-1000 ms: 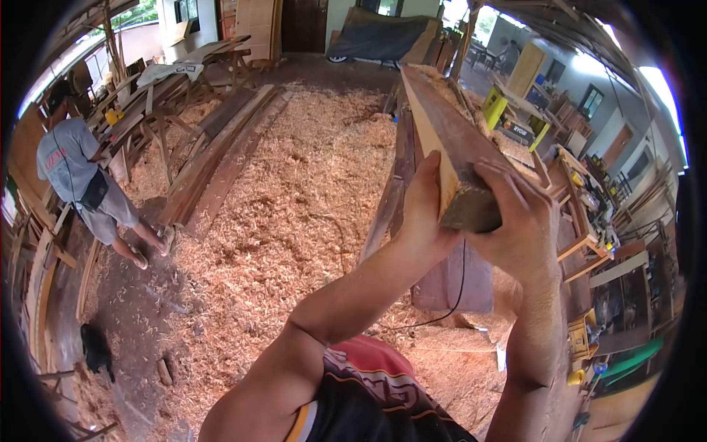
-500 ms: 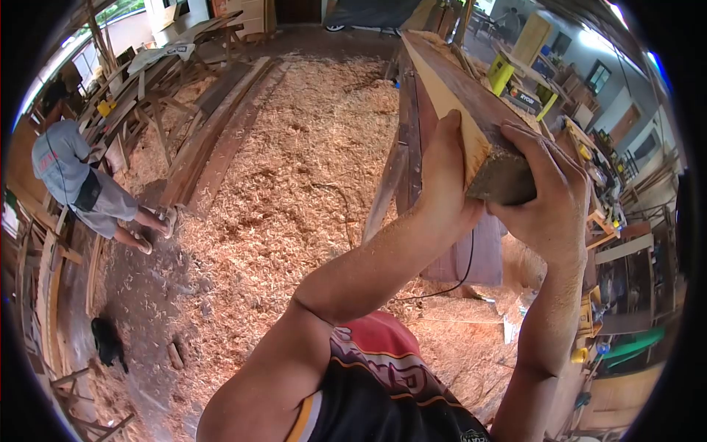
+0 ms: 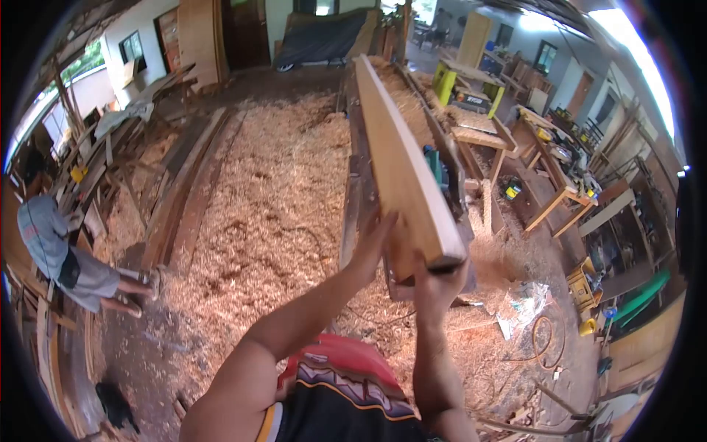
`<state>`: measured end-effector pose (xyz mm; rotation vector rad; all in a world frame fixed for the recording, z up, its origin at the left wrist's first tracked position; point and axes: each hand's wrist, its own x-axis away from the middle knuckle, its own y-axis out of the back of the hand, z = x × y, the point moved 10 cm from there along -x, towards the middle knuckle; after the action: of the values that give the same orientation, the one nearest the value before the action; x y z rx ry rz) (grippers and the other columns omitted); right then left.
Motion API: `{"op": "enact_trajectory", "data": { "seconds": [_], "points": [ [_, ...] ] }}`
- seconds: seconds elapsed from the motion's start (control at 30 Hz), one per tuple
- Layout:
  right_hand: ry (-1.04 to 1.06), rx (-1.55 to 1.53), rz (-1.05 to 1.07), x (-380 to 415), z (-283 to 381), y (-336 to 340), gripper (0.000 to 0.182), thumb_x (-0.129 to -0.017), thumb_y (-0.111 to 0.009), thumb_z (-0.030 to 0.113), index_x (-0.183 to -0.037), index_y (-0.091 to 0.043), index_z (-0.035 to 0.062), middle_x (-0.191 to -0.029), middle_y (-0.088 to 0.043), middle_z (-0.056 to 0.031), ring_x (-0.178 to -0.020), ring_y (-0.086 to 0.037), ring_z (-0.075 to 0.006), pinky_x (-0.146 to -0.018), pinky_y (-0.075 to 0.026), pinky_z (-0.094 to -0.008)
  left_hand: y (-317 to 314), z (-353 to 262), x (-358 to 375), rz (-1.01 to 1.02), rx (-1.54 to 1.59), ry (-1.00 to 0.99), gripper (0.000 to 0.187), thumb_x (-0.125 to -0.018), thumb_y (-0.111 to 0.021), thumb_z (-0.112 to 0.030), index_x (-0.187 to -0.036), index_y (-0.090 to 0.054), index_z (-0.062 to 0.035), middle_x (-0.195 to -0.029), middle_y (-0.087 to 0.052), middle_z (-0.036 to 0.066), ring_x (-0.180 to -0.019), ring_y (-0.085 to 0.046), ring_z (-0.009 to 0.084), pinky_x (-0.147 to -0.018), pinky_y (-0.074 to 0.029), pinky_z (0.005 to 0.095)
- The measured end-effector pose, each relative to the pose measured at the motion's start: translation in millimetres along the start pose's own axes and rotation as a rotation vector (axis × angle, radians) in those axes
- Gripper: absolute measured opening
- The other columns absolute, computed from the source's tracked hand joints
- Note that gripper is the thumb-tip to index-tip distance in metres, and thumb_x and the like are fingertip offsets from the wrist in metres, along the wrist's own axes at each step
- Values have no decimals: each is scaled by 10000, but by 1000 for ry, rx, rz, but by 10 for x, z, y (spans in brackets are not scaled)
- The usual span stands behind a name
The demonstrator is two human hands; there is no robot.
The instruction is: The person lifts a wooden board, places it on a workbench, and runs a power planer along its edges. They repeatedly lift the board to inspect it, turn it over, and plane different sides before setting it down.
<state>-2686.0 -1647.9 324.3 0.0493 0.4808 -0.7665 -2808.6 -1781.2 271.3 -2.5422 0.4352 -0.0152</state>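
A long, pale wooden beam [image 3: 412,177] points away from me, its near end raised in front of my chest. My left hand [image 3: 374,239] is against the beam's left side, fingers on the wood. Under the near end, my right hand [image 3: 440,283] holds the beam from below and the right. Behind the beam stands a workbench [image 3: 361,147] strewn with shavings, and a green power tool [image 3: 434,166] shows just right of the beam.
At the left, a person in a grey shirt [image 3: 44,236] stands by stacked planks [image 3: 184,184]. Wood shavings [image 3: 280,191] cover the floor. A yellow-green table saw [image 3: 468,88], a wooden side table [image 3: 549,158] and a coiled hose [image 3: 545,342] are to the right.
The beam has turned so that its pale face shows, and its near end is lower and further left. Both hands have moved down and left with it. The view has shifted too.
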Motion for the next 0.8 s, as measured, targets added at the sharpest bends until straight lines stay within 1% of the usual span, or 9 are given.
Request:
{"op": "enact_trajectory", "data": {
  "seconds": [0.07,0.17,0.27,0.37,0.4,0.47,0.5,0.67,0.8],
  "points": [
    [-223,-62,-42,188,-135,74,694,-704,-853,66,-1274,-475,-54,-1164,-568,-141,-1058,-583,-219,-910,-494,-344,233,879,91,126,182,357,602,-998,-537,-433,-1460,-415,-67,-1399,-538,140,-1273,-550,273,-1057,-465,431],
    [-469,-120,37,439,-368,69,525,-803,-808,114,-1214,-534,-64,-1061,-616,-117,-960,-614,-186,-861,-520,-307,-70,550,629,145,409,598,651,-959,-552,-449,-1458,-414,-54,-1396,-543,158,-1268,-561,293,-1041,-489,449],
    [-690,-556,69,622,-277,-110,401,-867,-750,129,-1176,-579,-60,-1035,-633,-99,-918,-621,-150,-812,-520,-276,-38,34,671,209,297,391,665,-929,-561,-423,-1441,-421,-23,-1338,-580,171,-1211,-602,315,-1024,-510,466],
    [-645,-613,174,550,86,-155,261,-918,-665,108,-1137,-622,-27,-1039,-664,-99,-937,-668,-178,-822,-589,-347,-46,-458,640,153,175,341,653,-939,-566,-409,-1422,-417,5,-1308,-591,188,-1175,-613,320,-1026,-501,499],
    [-579,-565,229,510,126,-137,245,-933,-649,90,-1142,-632,-36,-1086,-675,-115,-993,-671,-185,-901,-578,-348,-155,-609,648,131,151,329,643,-939,-565,-406,-1415,-428,5,-1296,-599,183,-1173,-614,314,-1021,-503,488],
    [-515,-591,252,389,342,-122,240,-917,-676,86,-1118,-650,-43,-1032,-694,-80,-946,-643,-126,-838,-522,-279,-352,-873,666,91,93,299,624,-939,-563,-400,-1401,-451,4,-1271,-616,171,-1169,-617,301,-1011,-507,466],
    [-483,-609,260,317,474,-116,238,-909,-689,84,-1106,-658,-47,-1005,-703,-63,-922,-629,-97,-807,-494,-244,-409,-920,639,105,102,282,616,-939,-562,-397,-1396,-460,3,-1273,-617,169,-1169,-618,298,-1007,-507,460],
    [-410,-562,254,188,619,-41,217,-908,-701,108,-1068,-674,-36,-942,-707,-38,-845,-617,-71,-757,-481,-238,-562,-968,533,172,102,225,611,-936,-535,-407,-1393,-490,-4,-1301,-621,169,-1188,-611,315,-1016,-496,465],
    [-409,-500,322,178,563,-28,227,-935,-665,113,-1112,-659,-28,-1047,-694,-59,-966,-647,-115,-875,-541,-277,-632,-989,561,183,108,188,599,-955,-530,-396,-1405,-465,-6,-1323,-603,172,-1200,-607,309,-1040,-481,470]
  ]
}}
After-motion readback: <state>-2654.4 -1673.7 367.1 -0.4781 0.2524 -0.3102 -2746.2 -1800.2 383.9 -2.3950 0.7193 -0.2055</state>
